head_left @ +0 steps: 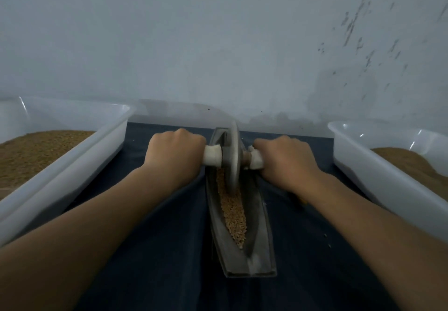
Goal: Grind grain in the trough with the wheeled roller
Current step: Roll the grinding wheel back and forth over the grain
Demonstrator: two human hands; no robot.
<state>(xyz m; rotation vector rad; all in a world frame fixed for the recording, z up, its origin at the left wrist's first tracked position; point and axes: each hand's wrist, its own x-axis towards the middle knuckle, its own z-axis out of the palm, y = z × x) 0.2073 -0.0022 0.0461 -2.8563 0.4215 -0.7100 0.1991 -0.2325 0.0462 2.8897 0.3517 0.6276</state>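
Left hand and right hand, each grip closed round a handle of the wheeled roller. Its wheel stands in the far half of the trough, apparently on the grain.

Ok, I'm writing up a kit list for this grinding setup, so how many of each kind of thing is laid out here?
white tubs: 2 (left tub, right tub)
metal trough: 1
wheeled roller: 1
blue cloth: 1
Total: 5
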